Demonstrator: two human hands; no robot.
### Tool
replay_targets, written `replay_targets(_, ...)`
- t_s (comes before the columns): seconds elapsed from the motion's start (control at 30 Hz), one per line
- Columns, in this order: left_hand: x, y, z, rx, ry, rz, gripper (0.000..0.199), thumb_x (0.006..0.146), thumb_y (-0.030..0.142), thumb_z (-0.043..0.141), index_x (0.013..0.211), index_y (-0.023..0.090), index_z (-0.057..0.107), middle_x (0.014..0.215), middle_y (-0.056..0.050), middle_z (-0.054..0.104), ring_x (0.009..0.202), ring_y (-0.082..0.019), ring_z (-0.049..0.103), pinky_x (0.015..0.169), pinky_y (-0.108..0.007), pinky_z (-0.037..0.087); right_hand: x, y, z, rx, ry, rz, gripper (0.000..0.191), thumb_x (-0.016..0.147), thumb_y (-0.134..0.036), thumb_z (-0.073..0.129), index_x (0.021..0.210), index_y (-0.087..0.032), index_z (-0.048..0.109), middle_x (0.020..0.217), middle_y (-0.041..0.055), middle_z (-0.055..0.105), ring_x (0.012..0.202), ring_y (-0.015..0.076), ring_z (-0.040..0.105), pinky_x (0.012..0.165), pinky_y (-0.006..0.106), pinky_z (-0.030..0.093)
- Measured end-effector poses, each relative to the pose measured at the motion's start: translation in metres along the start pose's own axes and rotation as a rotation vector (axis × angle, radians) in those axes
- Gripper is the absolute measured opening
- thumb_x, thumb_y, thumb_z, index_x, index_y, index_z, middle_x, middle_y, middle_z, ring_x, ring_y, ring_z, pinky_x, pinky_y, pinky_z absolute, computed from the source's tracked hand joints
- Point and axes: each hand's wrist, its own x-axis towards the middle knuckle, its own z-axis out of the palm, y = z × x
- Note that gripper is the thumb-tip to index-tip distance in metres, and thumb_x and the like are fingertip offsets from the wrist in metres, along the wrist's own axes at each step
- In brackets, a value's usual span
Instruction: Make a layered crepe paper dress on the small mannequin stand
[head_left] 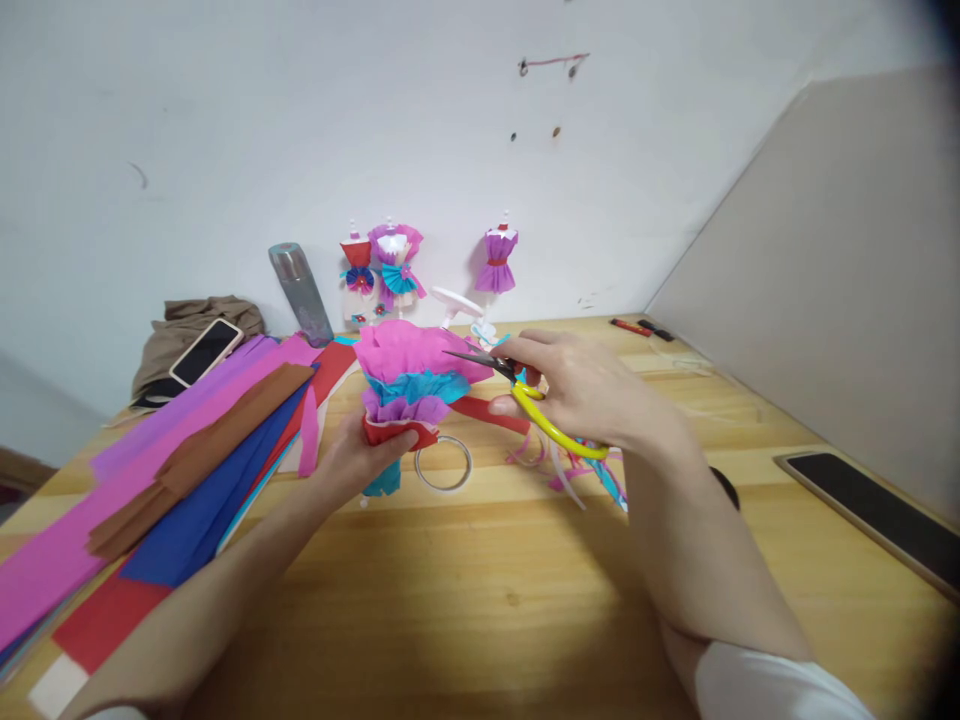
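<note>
My left hand is closed around the red band of a small layered crepe paper dress, its thumb pressed on the front. Pink, blue and purple ruffles fan upward from that band, and a blue piece pokes out below. My right hand grips yellow-handled scissors. Their dark pointed blades reach left, over or against the right edge of the pink ruffle; whether they touch it I cannot tell. Behind my hands, a roll of tape lies on the table.
Crepe paper strips cover the left side. Mini dress forms and a purple-dressed one stand by the wall, near a bottle. Phones lie left and right. Paper scraps lie under my right hand.
</note>
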Motion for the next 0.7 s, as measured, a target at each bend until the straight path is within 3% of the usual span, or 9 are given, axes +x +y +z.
replay_targets(0.1,0.0007,0.0034,0.0022,0.019,0.028,0.046,0.039,0.068,0.044,0.087,0.095,0.016,0.082,0.093,-0.010,0.080,0.084,-0.024,0.073,0.073,-0.033,0.061,-0.0001,0.0003,0.0003,-0.002,0.021,-0.012,0.051,0.097,-0.065,0.057,0.113,-0.020,0.072,0.097,0.0131,0.073,0.077,0.0260,0.064,0.066,0.034,0.039)
replay_targets(0.27,0.0001,0.0065,0.0053,0.001,0.043,0.057,0.037,0.067,0.043,0.088,0.092,0.017,0.081,0.093,-0.010,0.081,0.090,-0.028,0.075,0.075,-0.036,0.062,0.0005,-0.0019,0.0002,-0.002,0.012,0.007,0.053,0.097,-0.066,0.053,0.113,-0.018,0.072,0.095,0.0135,0.073,0.078,0.0273,0.063,0.066,0.034,0.037)
replay_targets(0.47,0.0001,0.0036,0.0083,0.002,0.060,0.039,0.038,0.068,0.044,0.086,0.092,0.016,0.079,0.080,-0.007,0.078,0.074,-0.023,0.072,0.060,-0.029,0.057,0.0006,-0.0026,0.0011,0.008,0.042,-0.009,0.054,0.098,-0.068,0.051,0.104,-0.019,0.072,0.083,0.0110,0.069,0.071,0.0240,0.060,0.063,0.032,0.035)
replay_targets(0.7,-0.0010,0.0008,0.0076,-0.017,0.032,0.019,0.042,0.069,0.046,0.086,0.096,0.015,0.080,0.074,-0.007,0.076,0.070,-0.021,0.070,0.053,-0.026,0.052,0.0005,-0.0008,0.0017,0.008,0.083,-0.010,0.064,0.098,-0.075,0.043,0.097,-0.019,0.073,0.071,0.0083,0.064,0.062,0.0209,0.054,0.060,0.031,0.033)
